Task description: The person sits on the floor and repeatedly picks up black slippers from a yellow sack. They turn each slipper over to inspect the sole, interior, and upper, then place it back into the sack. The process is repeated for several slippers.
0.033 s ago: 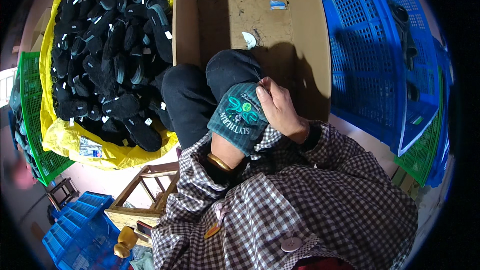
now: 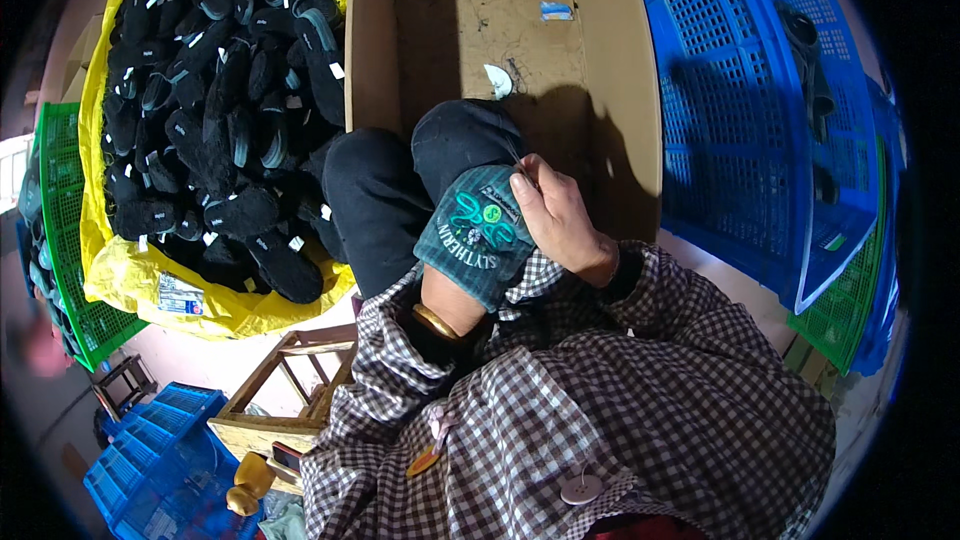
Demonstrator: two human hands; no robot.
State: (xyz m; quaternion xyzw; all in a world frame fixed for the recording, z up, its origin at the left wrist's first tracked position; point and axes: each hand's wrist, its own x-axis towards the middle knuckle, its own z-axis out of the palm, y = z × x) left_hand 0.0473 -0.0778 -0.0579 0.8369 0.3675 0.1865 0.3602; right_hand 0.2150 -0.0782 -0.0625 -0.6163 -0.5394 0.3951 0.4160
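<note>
A dark green ribbed slipper (image 2: 450,252) with bright green and white embroidery covers my left hand (image 2: 452,300). Only the wrist, with a gold bangle on it, comes out of the slipper's opening; the fingers are hidden inside. At the slipper's far right edge, my right hand (image 2: 563,218) is closed in a pinch, thumb and forefinger together. A thin dark pointed tool (image 2: 516,153) sticks out past these fingertips; its exact kind is too small to tell. Both hands are above my lap, close to my dark-trousered knees.
Left stands a yellow-lined container (image 2: 215,325) heaped with black slippers (image 2: 245,205). Ahead, a cardboard box (image 2: 620,70) holds scraps and lint. Blue crates (image 2: 740,160) rise at right. A wooden stool (image 2: 265,430) and another blue crate (image 2: 150,450) are at lower left.
</note>
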